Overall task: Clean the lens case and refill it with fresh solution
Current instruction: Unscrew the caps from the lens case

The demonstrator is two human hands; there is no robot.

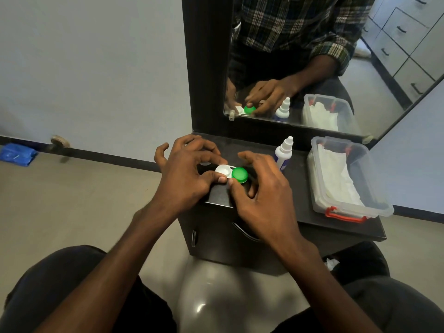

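A white lens case (222, 171) lies on the dark cabinet top (300, 188). Its left well is uncovered, and a green cap (239, 174) sits on its right well. My left hand (185, 174) pinches the case's left side between thumb and fingers. My right hand (262, 188) has its thumb and fingers around the green cap. A white cap (205, 163) peeks out under my left fingers. The solution bottle (284, 153), white with a blue label and its nozzle cap on, stands upright just right of my right hand.
A clear plastic box (374, 186) with red latches holds white tissues at the right of the cabinet top. A mirror (336, 56) leans behind it all. The cabinet's front edge lies under my wrists. A blue cloth (16, 155) lies on the floor far left.
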